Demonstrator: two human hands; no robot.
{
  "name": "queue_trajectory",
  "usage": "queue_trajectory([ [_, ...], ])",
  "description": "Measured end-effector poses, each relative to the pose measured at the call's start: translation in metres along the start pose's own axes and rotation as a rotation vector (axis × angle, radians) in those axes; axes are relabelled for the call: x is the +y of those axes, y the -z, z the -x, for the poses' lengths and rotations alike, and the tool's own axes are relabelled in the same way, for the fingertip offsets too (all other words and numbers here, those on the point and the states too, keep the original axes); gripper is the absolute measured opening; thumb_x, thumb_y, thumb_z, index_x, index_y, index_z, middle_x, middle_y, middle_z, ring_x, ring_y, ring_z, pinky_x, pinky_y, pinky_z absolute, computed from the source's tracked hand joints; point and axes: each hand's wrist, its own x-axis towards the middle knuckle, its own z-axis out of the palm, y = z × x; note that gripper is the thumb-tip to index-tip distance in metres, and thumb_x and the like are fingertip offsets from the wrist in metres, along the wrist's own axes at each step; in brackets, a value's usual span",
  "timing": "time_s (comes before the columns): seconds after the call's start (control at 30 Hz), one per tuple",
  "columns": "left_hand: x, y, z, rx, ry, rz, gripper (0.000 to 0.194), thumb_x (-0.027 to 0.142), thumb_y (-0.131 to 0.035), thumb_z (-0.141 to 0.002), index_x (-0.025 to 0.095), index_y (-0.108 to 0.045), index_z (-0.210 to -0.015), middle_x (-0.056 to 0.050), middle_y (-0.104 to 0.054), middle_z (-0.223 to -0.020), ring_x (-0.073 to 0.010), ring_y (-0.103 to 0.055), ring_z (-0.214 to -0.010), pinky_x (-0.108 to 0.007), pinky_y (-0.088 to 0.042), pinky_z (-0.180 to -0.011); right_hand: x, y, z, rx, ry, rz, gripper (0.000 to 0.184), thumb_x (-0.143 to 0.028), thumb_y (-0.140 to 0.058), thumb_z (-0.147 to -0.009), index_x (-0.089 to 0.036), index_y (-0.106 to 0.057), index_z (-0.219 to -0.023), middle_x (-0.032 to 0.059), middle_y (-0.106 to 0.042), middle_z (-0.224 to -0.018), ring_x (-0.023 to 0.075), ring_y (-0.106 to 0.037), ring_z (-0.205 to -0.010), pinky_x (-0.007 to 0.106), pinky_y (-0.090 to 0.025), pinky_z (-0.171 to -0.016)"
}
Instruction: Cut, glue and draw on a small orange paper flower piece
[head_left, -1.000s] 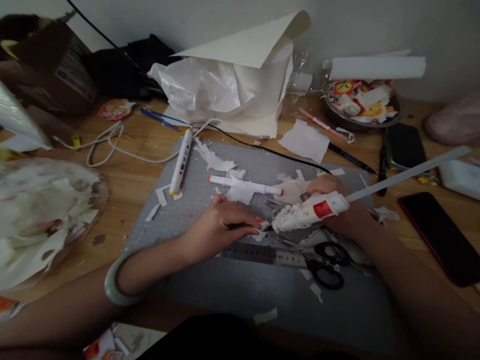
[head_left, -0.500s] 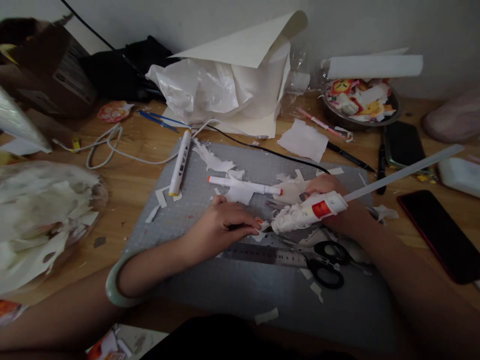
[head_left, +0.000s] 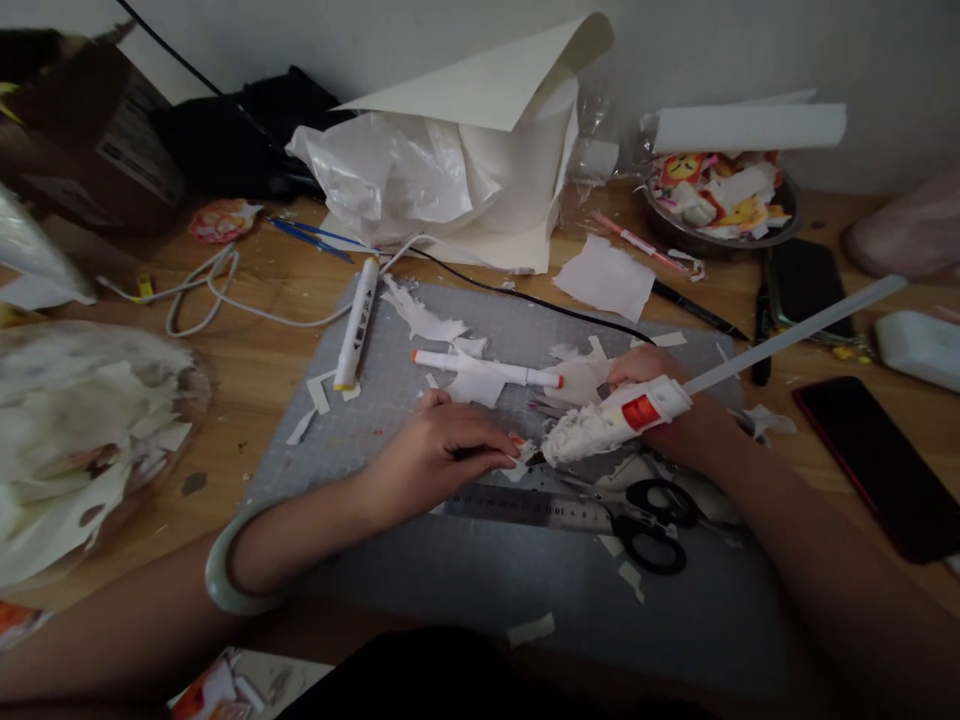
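My left hand, with a pale green bangle on its wrist, pinches a small white paper piece with orange print above the grey cutting mat. My right hand is wrapped round a white hot glue gun with a red-orange label; the gun hides part of the fingers. Stringy dried glue coats its front, and the nozzle points at the paper piece, close to my left fingertips. A long translucent glue stick juts from its back. Black-handled scissors and a steel ruler lie just below.
Two markers, one orange-tipped and one yellow-tipped, lie on the mat among paper scraps. A metal bowl of cut-outs stands at the back right, a phone at the right. Left is a plastic bag of scraps. A black cable crosses behind.
The glue stick juts out slightly less behind the glue gun. Both hands keep nearly the same place, and the whole view has shifted a little.
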Motion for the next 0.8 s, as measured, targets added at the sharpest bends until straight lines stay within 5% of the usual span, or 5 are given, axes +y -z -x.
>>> queue_trajectory([
  [0.57, 0.0007, 0.0001, -0.0002, 0.005, -0.027, -0.002, 0.008, 0.021, -0.064, -0.085, 0.019, -0.07, -0.081, 0.001, -0.074, -0.081, -0.0139, -0.065, -0.073, -0.033, -0.031, -0.074, -0.0011, 0.0, 0.0017, 0.002, -0.055, -0.008, 0.01, -0.026, -0.056, -0.077, -0.03, -0.052, -0.086, 0.0029, -0.06, -0.078, 0.024, -0.058, -0.073, 0.041, -0.049, -0.066],
  [0.8, 0.0006, -0.0003, 0.0019, -0.006, -0.02, -0.012, 0.005, 0.019, -0.065, -0.085, 0.021, -0.069, -0.083, 0.002, -0.074, -0.084, -0.0135, -0.065, -0.077, -0.031, -0.03, -0.075, -0.0047, 0.0066, 0.0001, 0.031, -0.301, -0.068, 0.016, -0.026, -0.062, -0.066, -0.027, -0.051, -0.078, 0.0022, -0.06, -0.075, 0.023, -0.058, -0.067, 0.038, -0.049, -0.061],
])
